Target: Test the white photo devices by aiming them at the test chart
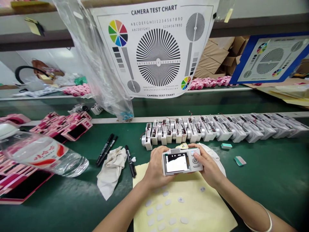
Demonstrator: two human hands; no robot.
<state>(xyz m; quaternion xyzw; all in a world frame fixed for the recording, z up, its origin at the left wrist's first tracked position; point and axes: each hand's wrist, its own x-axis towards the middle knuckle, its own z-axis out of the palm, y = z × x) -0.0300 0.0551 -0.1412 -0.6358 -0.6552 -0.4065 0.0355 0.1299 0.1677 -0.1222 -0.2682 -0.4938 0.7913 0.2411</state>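
A silver-white digital camera (177,161) is held level above a yellow sheet (193,209), its back and lit screen facing me. My left hand (155,167) wraps round the camera's left end. At the other end my right hand (209,166) grips it, with the thumb on the buttons beside the screen. The screen shows a mostly white picture with dark parts at its top. Small pale stickers are scattered over the yellow sheet. Behind the hands hangs a camera test chart (158,48). A white cloth (213,156) lies partly hidden behind my right hand.
A row of opened white cameras (193,129) lines the bench's back. Pink cameras (65,127) and a water bottle (45,153) lie at left. Nearby are black markers (106,149), a crumpled cloth (112,170) and two small green-and-white blocks (226,146). A second chart (270,59) stands right.
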